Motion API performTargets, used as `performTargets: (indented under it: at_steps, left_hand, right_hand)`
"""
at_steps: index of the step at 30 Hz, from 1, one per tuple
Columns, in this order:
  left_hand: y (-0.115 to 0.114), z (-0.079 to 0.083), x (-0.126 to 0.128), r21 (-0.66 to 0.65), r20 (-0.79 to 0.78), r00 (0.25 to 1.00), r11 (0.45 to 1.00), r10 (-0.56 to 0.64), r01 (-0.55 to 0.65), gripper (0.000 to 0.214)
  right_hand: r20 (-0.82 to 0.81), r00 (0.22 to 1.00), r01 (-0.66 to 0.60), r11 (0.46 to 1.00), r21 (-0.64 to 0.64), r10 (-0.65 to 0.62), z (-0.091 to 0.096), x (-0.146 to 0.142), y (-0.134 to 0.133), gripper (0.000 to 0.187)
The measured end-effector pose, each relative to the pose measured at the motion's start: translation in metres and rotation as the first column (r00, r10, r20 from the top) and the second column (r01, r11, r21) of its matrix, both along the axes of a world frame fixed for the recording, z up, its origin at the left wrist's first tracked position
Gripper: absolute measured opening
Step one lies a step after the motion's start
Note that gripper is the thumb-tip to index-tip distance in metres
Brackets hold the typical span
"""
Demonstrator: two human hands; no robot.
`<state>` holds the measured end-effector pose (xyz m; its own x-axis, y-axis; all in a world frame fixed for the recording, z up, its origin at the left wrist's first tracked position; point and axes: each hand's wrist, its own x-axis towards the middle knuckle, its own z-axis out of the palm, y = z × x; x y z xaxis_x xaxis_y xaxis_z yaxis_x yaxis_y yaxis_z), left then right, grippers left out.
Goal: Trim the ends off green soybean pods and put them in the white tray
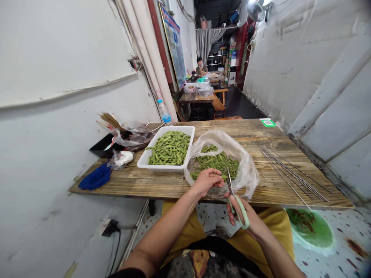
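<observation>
My left hand (209, 180) pinches a green edamame pod (225, 177) at the near side of a clear plastic bag (249, 170). Scissors (242, 214) with pale green handles are in my right hand (246, 214), their blades pointing up and away beside the pod. Inside the bag lies a heap of edamame pods and green bits (214, 162). Left of the bag, a white tray (165, 168) holds a pile of edamame pods (171, 148).
Long metal skewers (292, 173) lie on the wooden table's right side. A water bottle (165, 114), a black box (106, 146) and a blue cloth (95, 177) are at the left. A green-lined bin (321, 231) stands on the floor. Another person (200, 67) sits far back.
</observation>
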<state>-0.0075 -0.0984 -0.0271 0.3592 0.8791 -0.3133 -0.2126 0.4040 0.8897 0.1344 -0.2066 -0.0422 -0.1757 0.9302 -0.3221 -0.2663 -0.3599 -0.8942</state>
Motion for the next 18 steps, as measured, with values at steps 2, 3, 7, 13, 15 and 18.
performTargets:
  at_steps: [2, 3, 7, 13, 15, 18]
  left_hand:
    - [-0.001, 0.000, 0.000, 0.007, -0.021, 1.000, 1.000, -0.016, 0.016, 0.026]
    - [-0.002, 0.001, 0.001, 0.012, -0.032, 0.999, 1.000, -0.011, 0.011, 0.024]
    - [-0.005, 0.003, 0.005, 0.018, -0.061, 0.997, 0.999, 0.048, -0.047, 0.021]
    - [-0.015, 0.004, 0.013, 0.024, -0.054, 0.992, 0.994, 0.111, -0.110, 0.019]
    - [-0.018, 0.005, 0.015, 0.030, -0.053, 0.988, 0.989, 0.145, -0.143, 0.017]
    - [-0.021, 0.006, 0.018, 0.031, -0.050, 0.982, 0.983, 0.182, -0.181, 0.014]
  right_hand:
    - [0.007, 1.000, -0.004, 1.000, 0.001, 0.004, -0.001, 0.000, 0.001, 0.037]
    - [0.023, 1.000, -0.008, 1.000, 0.005, 0.007, -0.002, 0.001, 0.001, 0.038]
    - [0.089, 0.996, -0.020, 0.999, 0.031, 0.017, -0.002, 0.001, 0.003, 0.037]
    - [0.126, 0.992, -0.028, 1.000, -0.008, 0.029, 0.000, 0.001, 0.004, 0.037]
    - [0.148, 0.988, -0.034, 0.999, -0.014, 0.036, 0.001, 0.002, 0.003, 0.038]
    - [0.161, 0.986, -0.032, 0.999, -0.022, 0.035, 0.002, 0.002, 0.003, 0.038]
